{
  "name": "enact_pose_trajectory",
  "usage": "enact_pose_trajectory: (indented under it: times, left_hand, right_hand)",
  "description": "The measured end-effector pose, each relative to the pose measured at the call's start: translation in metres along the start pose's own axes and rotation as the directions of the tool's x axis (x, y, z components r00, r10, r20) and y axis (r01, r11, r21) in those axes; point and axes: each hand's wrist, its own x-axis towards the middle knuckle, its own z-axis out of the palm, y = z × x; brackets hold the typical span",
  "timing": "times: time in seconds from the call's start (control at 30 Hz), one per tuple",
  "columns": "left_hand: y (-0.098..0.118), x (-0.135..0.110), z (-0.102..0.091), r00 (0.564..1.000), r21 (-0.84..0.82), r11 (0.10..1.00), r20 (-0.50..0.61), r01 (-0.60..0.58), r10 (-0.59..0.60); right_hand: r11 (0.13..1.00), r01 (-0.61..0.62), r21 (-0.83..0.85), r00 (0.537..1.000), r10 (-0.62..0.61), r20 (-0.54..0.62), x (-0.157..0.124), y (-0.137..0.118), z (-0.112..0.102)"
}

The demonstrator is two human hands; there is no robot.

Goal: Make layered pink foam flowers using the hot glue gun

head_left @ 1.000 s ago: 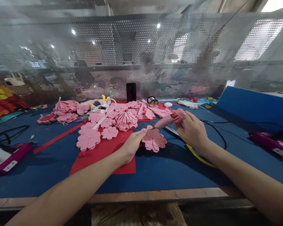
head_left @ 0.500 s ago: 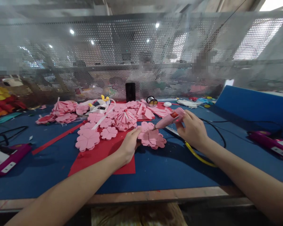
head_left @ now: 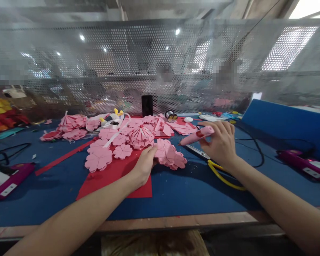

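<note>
My left hand (head_left: 145,164) pinches the edge of a pink folded paper flower (head_left: 169,154) and holds it just above the blue table (head_left: 176,192). My right hand (head_left: 220,142) grips a pink pen-shaped glue gun (head_left: 196,136), its tip pointing left, a short way to the right of the flower and clear of it. Yellow-handled scissors (head_left: 216,167) lie under my right wrist. A red paper sheet (head_left: 114,176) lies beneath my left hand.
Several pink paper flowers (head_left: 100,158) and folded fans (head_left: 141,137) are heaped mid-table. Magenta glue guns lie at the left edge (head_left: 5,179) and the right (head_left: 304,161). A thread spool (head_left: 171,116) and a black object (head_left: 147,105) stand by the perforated metal screen (head_left: 160,64). A blue board (head_left: 285,122) leans at right.
My left hand drew the flower slightly left and closer to the pile. My right hand lifted the glue gun's tip off the flower and swung it to the right.
</note>
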Motion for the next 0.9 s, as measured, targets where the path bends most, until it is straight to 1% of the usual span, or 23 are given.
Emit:
enact_pose_trajectory:
  times: [0.07, 0.17, 0.2, 0.27, 0.37, 0.47, 0.53, 0.57, 0.6, 0.63, 0.7, 0.8, 0.9]
  left_hand:
    - [0.0, 0.001, 0.0, 0.999, 0.107, 0.994, 0.045, -0.001, -0.004]
    - [0.004, 0.001, -0.002, 0.995, 0.283, 0.958, 0.101, -0.04, 0.011]
    - [0.007, 0.001, -0.002, 0.994, 0.337, 0.939, 0.097, -0.073, 0.042]
    - [0.013, -0.002, -0.004, 0.987, 0.43, 0.888, 0.08, -0.163, 0.143]
    - [0.023, -0.009, -0.004, 0.953, 0.52, 0.802, 0.089, -0.293, 0.29]
    - [0.032, -0.017, -0.002, 0.901, 0.607, 0.683, 0.144, -0.406, 0.408]
    - [0.038, -0.016, -0.001, 0.866, 0.662, 0.597, 0.172, -0.454, 0.469]
    - [0.043, -0.011, 0.001, 0.856, 0.688, 0.557, 0.191, -0.466, 0.481]
    - [0.048, -0.002, 0.003, 0.853, 0.707, 0.527, 0.215, -0.471, 0.475]
    - [0.053, 0.01, 0.007, 0.853, 0.737, 0.477, 0.262, -0.478, 0.451]
    - [0.065, 0.046, 0.018, 0.848, 0.752, 0.419, 0.351, -0.508, 0.398]
    - [0.081, 0.118, 0.045, 0.835, 0.772, 0.333, 0.445, -0.541, 0.325]
    - [0.084, 0.191, 0.076, 0.826, 0.791, 0.246, 0.511, -0.56, 0.238]
  right_hand:
    - [0.993, -0.101, 0.056, 0.995, 0.102, -0.015, -0.001, 0.007, 0.006]
    - [0.982, -0.164, 0.097, 0.986, 0.166, -0.011, -0.003, 0.014, 0.016]
    - [0.98, -0.169, 0.102, 0.985, 0.17, -0.001, -0.004, 0.015, 0.018]
    - [0.979, -0.17, 0.111, 0.985, 0.167, 0.037, -0.006, 0.015, 0.021]
    - [0.967, -0.213, 0.143, 0.973, 0.196, 0.122, -0.008, 0.009, 0.023]
    - [0.931, -0.302, 0.204, 0.939, 0.253, 0.233, -0.008, 0.004, 0.021]
    - [0.915, -0.324, 0.239, 0.921, 0.248, 0.3, -0.005, 0.005, 0.019]
    - [0.912, -0.318, 0.258, 0.916, 0.226, 0.33, -0.004, 0.006, 0.018]
    - [0.909, -0.308, 0.28, 0.912, 0.198, 0.359, -0.001, 0.009, 0.016]
    - [0.904, -0.299, 0.305, 0.906, 0.169, 0.388, 0.001, 0.012, 0.015]
    - [0.893, -0.284, 0.35, 0.894, 0.115, 0.432, 0.004, 0.019, 0.014]
    - [0.879, -0.28, 0.385, 0.883, 0.078, 0.463, 0.004, 0.028, 0.014]
    - [0.875, -0.284, 0.392, 0.867, 0.059, 0.495, 0.001, 0.031, 0.016]
